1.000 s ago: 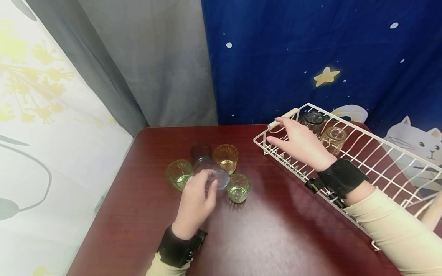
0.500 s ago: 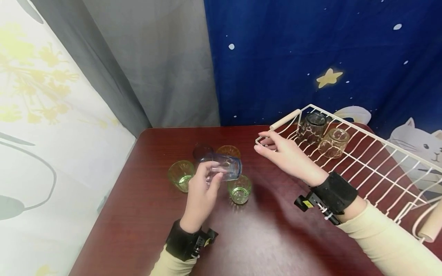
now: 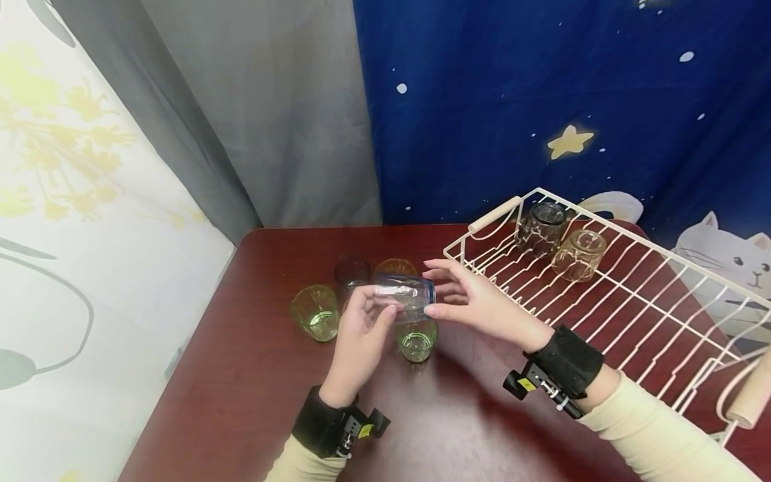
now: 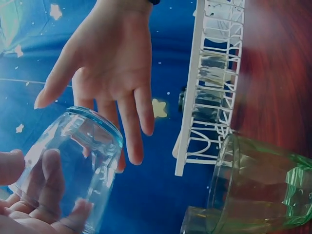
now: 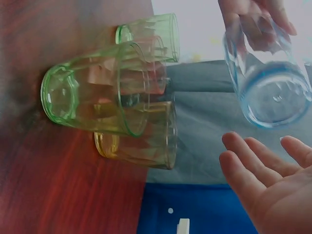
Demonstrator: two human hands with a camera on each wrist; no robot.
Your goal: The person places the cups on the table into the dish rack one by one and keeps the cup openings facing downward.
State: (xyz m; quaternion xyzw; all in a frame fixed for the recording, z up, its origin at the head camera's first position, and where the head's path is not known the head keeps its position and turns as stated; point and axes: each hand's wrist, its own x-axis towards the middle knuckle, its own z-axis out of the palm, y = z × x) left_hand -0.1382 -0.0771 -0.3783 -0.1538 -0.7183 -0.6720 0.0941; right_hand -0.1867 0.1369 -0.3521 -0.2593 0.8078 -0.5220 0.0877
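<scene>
A clear bluish drinking glass (image 3: 409,296) lies tilted on its side in the air, gripped by my left hand (image 3: 355,335) near one end. Its thick blue end points toward my right hand (image 3: 476,304), whose fingers are spread; the right wrist view shows a small gap between that hand and the glass (image 5: 273,92). Below the held glass stands a green glass (image 3: 417,347), partly covered by it. Another green glass (image 3: 316,313) is at the left. Behind are an amber glass (image 3: 394,266), partly hidden, and a dark glass (image 3: 351,269).
A white wire rack (image 3: 668,253) with wooden handles (image 3: 495,214) stands on the right of the red-brown table (image 3: 253,375). Inside it, a smoky glass (image 3: 542,229) and a pale amber glass (image 3: 579,256) sit upside down at the far end. Curtains (image 3: 289,120) hang behind the table.
My left hand has lifted the bluish glass from among the others and moved it right, turning it sideways. My right hand has come left from the rack's handle toward the glass.
</scene>
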